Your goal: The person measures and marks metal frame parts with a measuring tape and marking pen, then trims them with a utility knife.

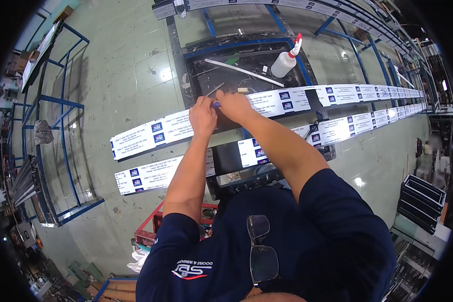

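My left hand (203, 115) and my right hand (231, 105) are close together at the far long profile (174, 124), which is wrapped in printed white film. Between them shows a small purple-blue object (216, 104). The fingers of both hands are closed around or against it, though its full shape is hidden. A thin grey tip (217, 88) shows just beyond my fingers. Nearer to my body lies a second film-wrapped profile (151, 173), with a dark section under my arms.
A white spray bottle (284, 64) with a red nozzle and a thin white strip (244, 72) are on the dark bench top (201, 80). Blue metal racks (60, 103) stand at the left. A red cart (148, 234) is beside my left arm; dark stacked frames (422, 203) are at the right.
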{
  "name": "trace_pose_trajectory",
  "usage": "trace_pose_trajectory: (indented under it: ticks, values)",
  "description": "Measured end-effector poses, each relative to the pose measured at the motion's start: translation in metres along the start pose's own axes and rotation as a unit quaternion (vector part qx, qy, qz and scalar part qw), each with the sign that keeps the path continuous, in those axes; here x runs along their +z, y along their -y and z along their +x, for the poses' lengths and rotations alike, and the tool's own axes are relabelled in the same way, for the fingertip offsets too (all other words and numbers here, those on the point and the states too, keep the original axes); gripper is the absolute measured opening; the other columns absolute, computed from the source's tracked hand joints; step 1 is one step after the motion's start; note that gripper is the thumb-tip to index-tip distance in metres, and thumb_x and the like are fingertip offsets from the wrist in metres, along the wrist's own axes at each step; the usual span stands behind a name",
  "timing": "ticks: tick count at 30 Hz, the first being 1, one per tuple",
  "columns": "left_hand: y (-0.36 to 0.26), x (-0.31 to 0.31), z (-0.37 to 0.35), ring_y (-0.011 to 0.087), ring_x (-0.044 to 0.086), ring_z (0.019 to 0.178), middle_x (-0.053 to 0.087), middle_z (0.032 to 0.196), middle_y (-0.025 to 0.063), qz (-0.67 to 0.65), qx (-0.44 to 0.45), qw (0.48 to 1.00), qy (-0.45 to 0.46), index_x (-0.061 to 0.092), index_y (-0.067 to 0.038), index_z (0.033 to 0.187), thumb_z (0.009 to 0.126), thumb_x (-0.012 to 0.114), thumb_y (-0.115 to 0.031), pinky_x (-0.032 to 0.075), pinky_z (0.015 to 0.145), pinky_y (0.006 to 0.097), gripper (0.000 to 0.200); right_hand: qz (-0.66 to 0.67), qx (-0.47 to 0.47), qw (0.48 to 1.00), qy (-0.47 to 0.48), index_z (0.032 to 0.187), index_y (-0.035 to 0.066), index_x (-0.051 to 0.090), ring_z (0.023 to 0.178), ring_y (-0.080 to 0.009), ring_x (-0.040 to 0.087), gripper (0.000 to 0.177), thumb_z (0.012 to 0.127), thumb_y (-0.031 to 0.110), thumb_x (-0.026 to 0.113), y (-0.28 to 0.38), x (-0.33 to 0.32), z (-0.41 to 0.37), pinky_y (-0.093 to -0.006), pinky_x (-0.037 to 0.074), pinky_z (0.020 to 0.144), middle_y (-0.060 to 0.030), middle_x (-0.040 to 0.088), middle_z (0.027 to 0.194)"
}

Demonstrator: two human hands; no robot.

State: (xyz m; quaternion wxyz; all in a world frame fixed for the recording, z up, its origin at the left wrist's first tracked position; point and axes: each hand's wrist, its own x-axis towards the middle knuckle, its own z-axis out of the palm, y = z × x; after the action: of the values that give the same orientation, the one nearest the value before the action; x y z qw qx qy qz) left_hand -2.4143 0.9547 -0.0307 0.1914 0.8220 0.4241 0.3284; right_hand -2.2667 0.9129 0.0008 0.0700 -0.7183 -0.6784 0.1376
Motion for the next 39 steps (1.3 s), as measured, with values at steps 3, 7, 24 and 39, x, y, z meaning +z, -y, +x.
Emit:
trace_pose_trajectory:
  ticks: [3,7,24,39]
  values:
    - [0.002,0.004,-0.001,0.0347,0.066,0.086,0.068,0.097,0.0098,-0.008,-0.034,0.999,-0.018,0.069,-0.008,0.092,0.090,0.065,-0.011,0.051,0.073,0.0447,0.005,0.055,0.138,0.988,-0.031,0.105,0.000,0.060,0.091,-0.0400,0.073,0.020,0.092,0.016,0.057,0.002,0.005,0.012,-0.0491,0.058,0.079,-0.0246,0.072,0.101]
    - [0.003,0.001,-0.007,0.0347,0.066,0.084,0.066,0.093,0.0124,-0.043,-0.036,0.997,-0.055,0.066,-0.006,0.091,0.093,0.068,-0.014,0.052,0.072,0.0429,0.008,0.068,0.202,0.977,-0.032,0.107,-0.002,0.062,0.096,-0.0415,0.071,0.024,0.092,0.015,0.055,0.005,-0.001,0.022,-0.0518,0.055,0.087,-0.0269,0.072,0.100]
    - [0.032,-0.029,-0.022,0.0215,0.065,0.076,0.066,0.073,0.0037,-0.280,-0.275,0.917,-0.077,0.068,-0.009,0.101,0.098,0.064,-0.025,0.048,0.070,0.0356,0.017,0.441,0.237,0.849,0.169,0.110,0.005,0.068,0.088,-0.0265,0.070,0.034,0.084,0.025,0.078,-0.040,-0.036,0.010,-0.0393,0.053,0.079,-0.0127,0.073,0.098]
    - [-0.090,0.008,0.007,0.0376,0.048,0.124,0.058,0.127,0.0200,0.193,-0.244,0.937,0.158,0.072,-0.004,0.121,0.083,0.053,-0.078,0.031,0.105,0.0515,0.085,0.384,0.211,0.899,-0.032,0.098,0.001,0.066,0.078,-0.0224,0.066,0.034,0.085,0.030,0.077,-0.040,-0.051,-0.128,-0.0355,0.051,0.075,-0.0144,0.070,0.087]
